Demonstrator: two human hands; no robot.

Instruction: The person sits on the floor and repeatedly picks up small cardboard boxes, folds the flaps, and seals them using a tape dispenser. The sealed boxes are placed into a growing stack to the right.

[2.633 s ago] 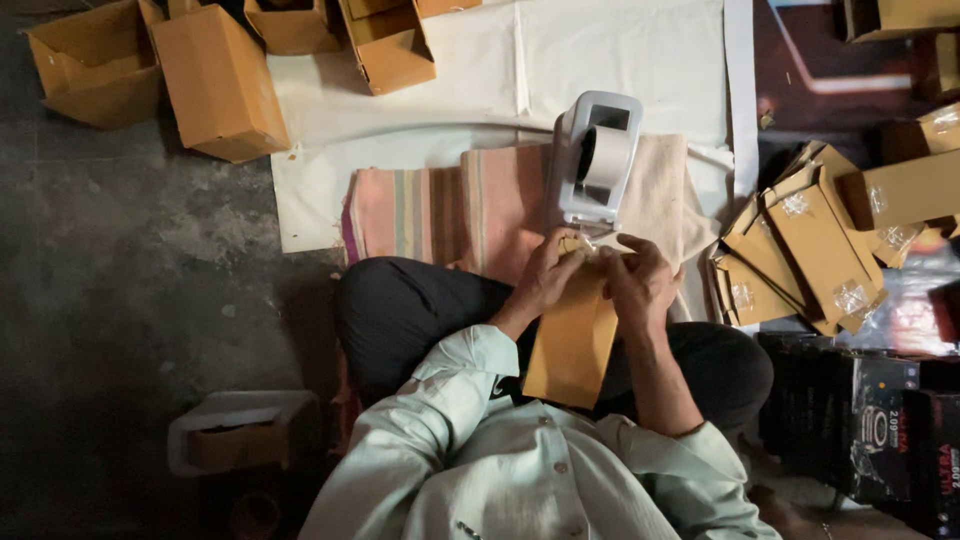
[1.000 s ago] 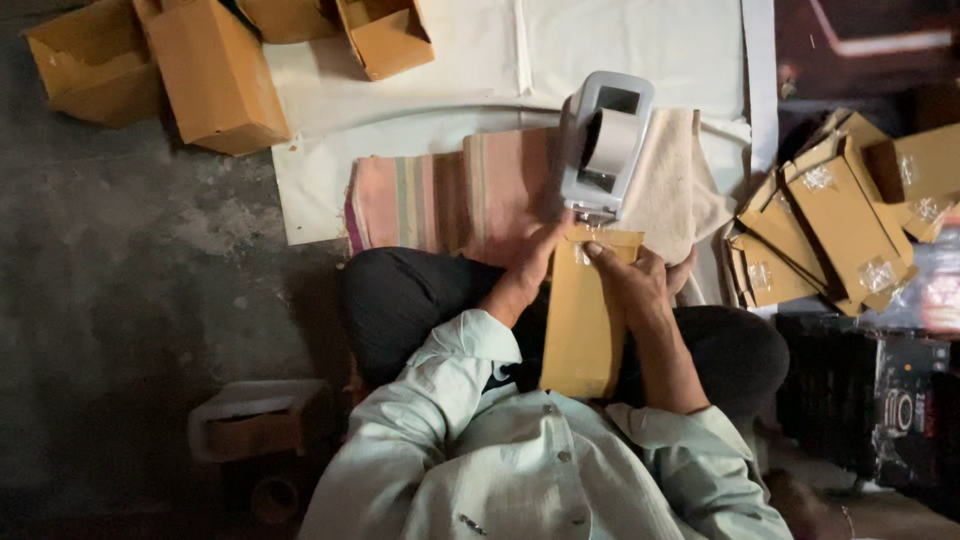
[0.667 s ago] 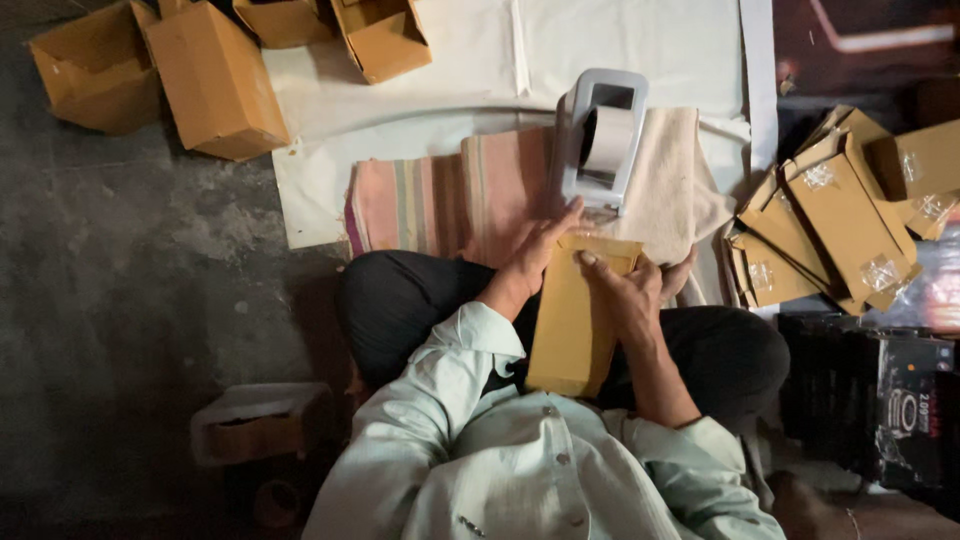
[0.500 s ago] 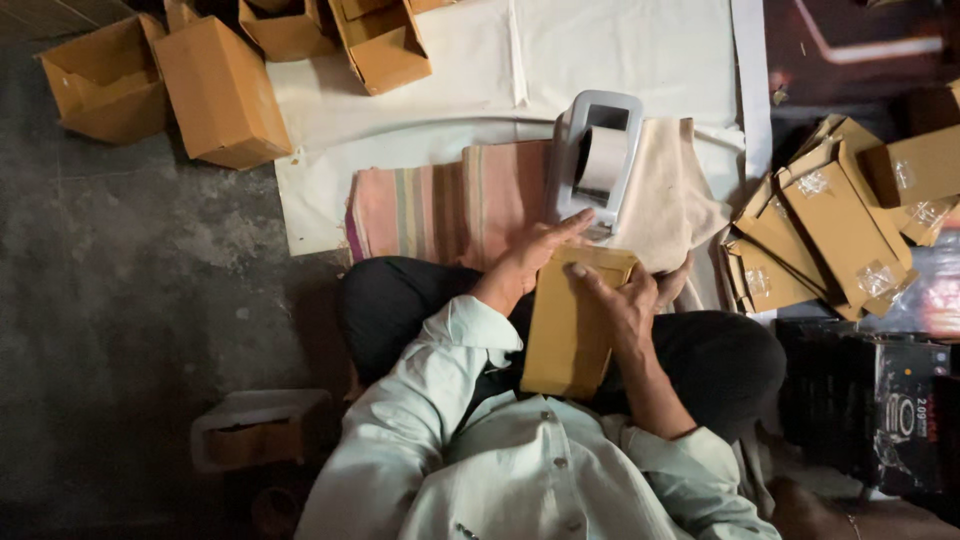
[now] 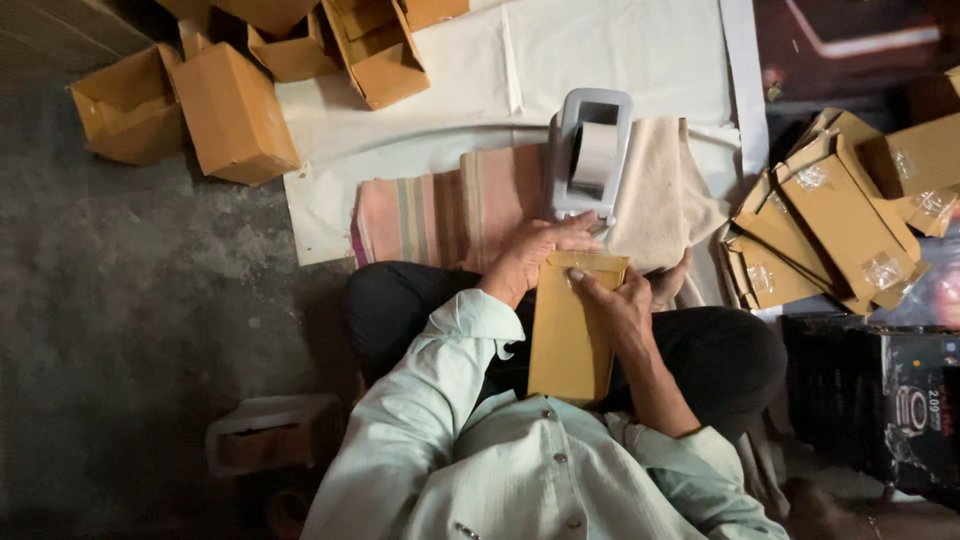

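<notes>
1. A flat, brown paper envelope-like packet (image 5: 570,330) lies lengthwise on the seated person's lap, its far end toward twelve o'clock.
2. The left hand (image 5: 530,255) grips the packet's top left corner, fingers curled over the edge just below the grey tape dispenser (image 5: 590,155).
3. The right hand (image 5: 620,305) presses down on the packet's upper right part, fingers spread flat across its top flap (the thumb's position cannot be made out).
4. The dispenser stands at twelve o'clock from the packet, on a striped pink cloth (image 5: 430,205) and a beige cloth (image 5: 655,190).
5. At three o'clock sits a heap of taped brown packets (image 5: 840,220); at ten o'clock, open brown cardboard boxes (image 5: 230,110).
</notes>
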